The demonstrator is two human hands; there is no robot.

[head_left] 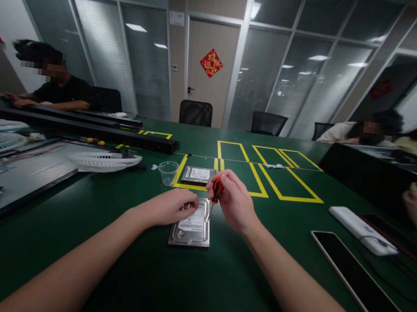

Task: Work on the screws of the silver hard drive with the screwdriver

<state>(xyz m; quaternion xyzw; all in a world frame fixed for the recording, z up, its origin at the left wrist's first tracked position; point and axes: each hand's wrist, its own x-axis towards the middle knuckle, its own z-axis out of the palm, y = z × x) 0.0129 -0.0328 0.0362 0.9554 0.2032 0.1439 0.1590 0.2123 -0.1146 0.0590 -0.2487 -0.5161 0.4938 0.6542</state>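
"Where is the hard drive (190, 233) lying?"

"It's lying flat on the worktop (131, 279), toward the near edge, midway between the left and right edges."

"And what are the hands doing?"

"The left hand (176, 204) is reaching over the drive's left edge, fingers curling; I can't tell whether they're pinching anything. The right hand (236, 198) is gripping a red-and-black screwdriver (217, 190), fingers wrapping round its handle, and the shaft is pointing down at the drive's right edge."

"Anything farther off?"

"A second drive (198, 175) is lying closer to the far edge, a clear cup (168, 174) is standing left of it, and a phone (359, 275) is lying toward the right edge."
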